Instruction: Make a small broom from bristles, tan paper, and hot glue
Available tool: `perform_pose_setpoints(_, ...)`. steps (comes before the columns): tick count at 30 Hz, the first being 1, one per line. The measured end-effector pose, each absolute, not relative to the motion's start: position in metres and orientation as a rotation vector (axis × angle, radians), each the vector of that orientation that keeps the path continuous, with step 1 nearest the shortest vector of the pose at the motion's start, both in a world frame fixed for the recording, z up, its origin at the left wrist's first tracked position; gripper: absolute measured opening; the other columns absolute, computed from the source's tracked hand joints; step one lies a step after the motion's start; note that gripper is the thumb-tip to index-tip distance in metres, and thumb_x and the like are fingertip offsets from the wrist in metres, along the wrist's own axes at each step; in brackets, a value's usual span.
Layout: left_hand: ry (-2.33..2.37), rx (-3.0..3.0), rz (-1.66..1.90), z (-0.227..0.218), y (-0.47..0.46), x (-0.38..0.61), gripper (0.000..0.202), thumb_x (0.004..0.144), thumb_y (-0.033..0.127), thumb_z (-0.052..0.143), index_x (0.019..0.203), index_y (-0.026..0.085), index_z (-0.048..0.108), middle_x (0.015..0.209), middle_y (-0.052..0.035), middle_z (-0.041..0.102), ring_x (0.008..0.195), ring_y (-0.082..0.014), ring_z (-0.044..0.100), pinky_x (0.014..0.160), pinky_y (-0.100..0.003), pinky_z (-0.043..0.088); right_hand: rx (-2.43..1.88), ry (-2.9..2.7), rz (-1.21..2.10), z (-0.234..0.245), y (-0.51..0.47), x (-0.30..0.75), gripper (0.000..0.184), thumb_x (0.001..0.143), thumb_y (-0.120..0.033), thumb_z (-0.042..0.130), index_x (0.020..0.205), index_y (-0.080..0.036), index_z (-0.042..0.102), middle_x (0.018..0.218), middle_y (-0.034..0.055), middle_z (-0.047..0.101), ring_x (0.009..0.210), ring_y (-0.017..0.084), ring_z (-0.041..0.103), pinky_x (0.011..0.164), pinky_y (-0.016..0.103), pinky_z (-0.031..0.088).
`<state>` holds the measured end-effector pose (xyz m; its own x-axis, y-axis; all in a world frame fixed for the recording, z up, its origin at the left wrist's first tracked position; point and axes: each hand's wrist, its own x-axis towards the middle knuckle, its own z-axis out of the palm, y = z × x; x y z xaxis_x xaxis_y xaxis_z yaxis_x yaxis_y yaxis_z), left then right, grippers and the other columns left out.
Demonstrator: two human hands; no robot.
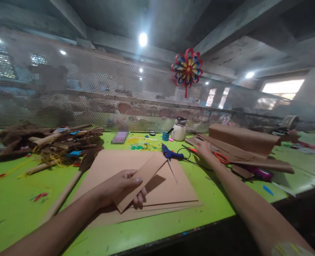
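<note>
My left hand [120,186] is closed on a long brown cardboard strip [143,177], held tilted just above a stack of brown cardboard sheets [170,188] on the green table [21,209]. My right hand [204,148] reaches far out to the right, resting on orange-handled scissors [220,156] beside a pile of brown cardboard pieces [242,142]. Its fingers are blurred and partly hidden. A blue glue gun [170,153] lies at the far edge of the sheets.
A heap of sticks and brown fibre [47,142] lies at the left, with a long stick [63,193] beside the sheets. A white jar [179,129] and small blue cup [165,136] stand at the back. A perforated metal screen [93,96] with a paper pinwheel [187,69] backs the table.
</note>
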<state>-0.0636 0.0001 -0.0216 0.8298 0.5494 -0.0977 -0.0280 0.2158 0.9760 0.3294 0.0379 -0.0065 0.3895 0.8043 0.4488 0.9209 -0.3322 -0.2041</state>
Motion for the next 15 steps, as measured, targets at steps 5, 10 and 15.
perform_pose_setpoints(5, 0.448, 1.274, 0.426, -0.028, 0.002, -0.066, 0.024, 0.086, 0.033, 0.058, 0.088, 0.01, 0.061, 0.075, -0.0134, 0.07, 0.059, -0.019, 0.067, 0.056, -0.029, 0.054, -1.864, -1.468, -0.25, 0.012, 0.03, 0.288, 0.043, 0.093, -0.039, 0.036, 0.092, -0.009, 0.068, 0.095, 0.0165, 0.069, 0.092, 0.025, 0.062, 0.081, 0.035, 0.046)
perform_pose_setpoints(10, 0.501, 1.237, 0.524, -0.026, 0.0, -0.064, 0.022, 0.084, 0.032, 0.061, 0.091, 0.011, 0.061, 0.076, -0.0128, 0.071, 0.057, -0.0196, 0.067, 0.053, -0.03, 0.054, -1.536, -1.672, 0.181, 0.02, 0.003, 0.209, 0.057, 0.088, -0.059, 0.038, 0.076, -0.012, 0.068, 0.064, 0.0068, 0.067, 0.053, 0.014, 0.059, 0.052, 0.024, 0.045)
perform_pose_setpoints(15, 0.535, 1.217, 0.606, -0.025, -0.004, -0.062, 0.028, 0.081, 0.029, 0.065, 0.102, 0.011, 0.061, 0.081, -0.0139, 0.071, 0.061, -0.0214, 0.068, 0.053, -0.031, 0.053, -1.312, -1.522, 0.923, 0.0, -0.015, 0.149, 0.054, 0.072, -0.062, 0.061, 0.052, -0.012, 0.059, 0.043, 0.0013, 0.053, 0.034, 0.006, 0.04, 0.039, 0.021, 0.027)
